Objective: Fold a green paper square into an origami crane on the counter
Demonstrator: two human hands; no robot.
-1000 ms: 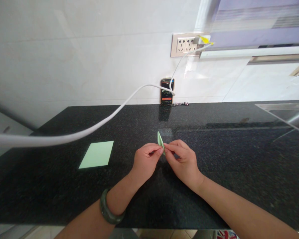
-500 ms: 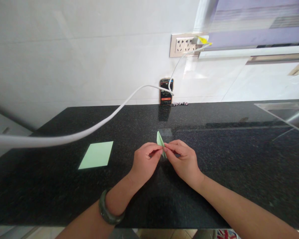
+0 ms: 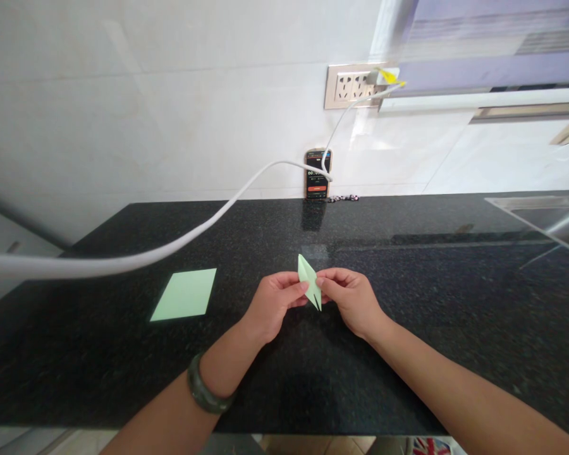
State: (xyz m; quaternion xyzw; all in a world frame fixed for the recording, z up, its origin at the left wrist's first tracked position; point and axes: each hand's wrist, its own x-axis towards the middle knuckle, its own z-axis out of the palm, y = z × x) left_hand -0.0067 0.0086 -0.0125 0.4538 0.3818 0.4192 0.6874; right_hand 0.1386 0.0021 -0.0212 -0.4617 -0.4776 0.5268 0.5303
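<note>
A small piece of folded light-green paper (image 3: 309,275) is held between my two hands above the dark counter. It has a narrow diamond shape, with a slit at its lower end that parts two points. My left hand (image 3: 277,300) pinches its left edge, thumb on the near face and fingers behind. On the opposite edge, my right hand (image 3: 348,296) grips it the same way. To the left, a flat light-green sheet of paper (image 3: 184,294) lies on the counter, apart from both hands.
The black speckled counter (image 3: 99,373) meets a white tiled wall. A phone (image 3: 317,180) leans there, showing a timer. A white cable (image 3: 203,229) crosses the view at left. At far right is a metal sink (image 3: 557,221); a socket panel (image 3: 344,87) is on the wall.
The folded paper has turned from nearly edge-on to show its broad face, and its lower slit is visible. Both hands have shifted their grip to its side edges, slightly farther apart.
</note>
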